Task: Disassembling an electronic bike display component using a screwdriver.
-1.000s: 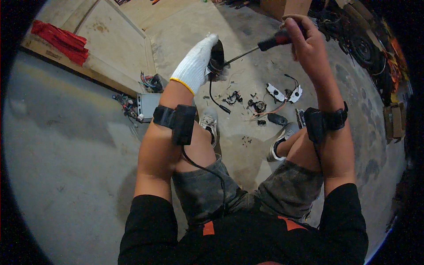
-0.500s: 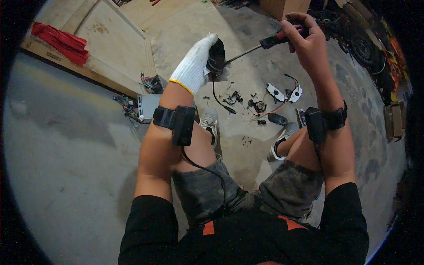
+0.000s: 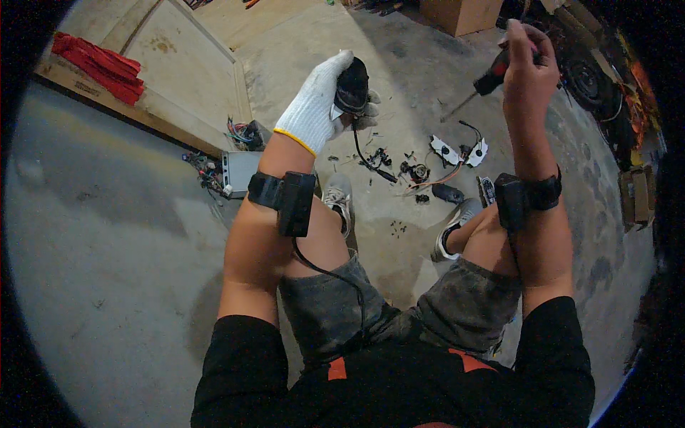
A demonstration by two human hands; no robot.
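Observation:
My left hand [image 3: 322, 94], in a white knit glove with a yellow cuff, is closed around a rounded black device [image 3: 352, 87]. A black cable [image 3: 360, 148] hangs from the device, ending in a plug. What the device is cannot be made out. My bare right hand [image 3: 529, 63] grips a screwdriver [image 3: 492, 77] by its red and black handle. The screwdriver's shaft points down and to the left, apart from the device. On the floor below lie small dark parts [image 3: 415, 171], two white pieces with wires [image 3: 446, 150] and several tiny screws [image 3: 398, 228].
A metal box with loose wires [image 3: 239, 173] stands left of my feet, beside a wooden panel [image 3: 178, 57] with a red cloth [image 3: 100, 68] on it. Cardboard boxes [image 3: 462, 16] stand at the back. Clutter with a dark wheel [image 3: 585, 78] lines the right side.
The screwdriver has come away from the device as my right hand moved right. My left hand has turned the device a little, and its cable has swung right.

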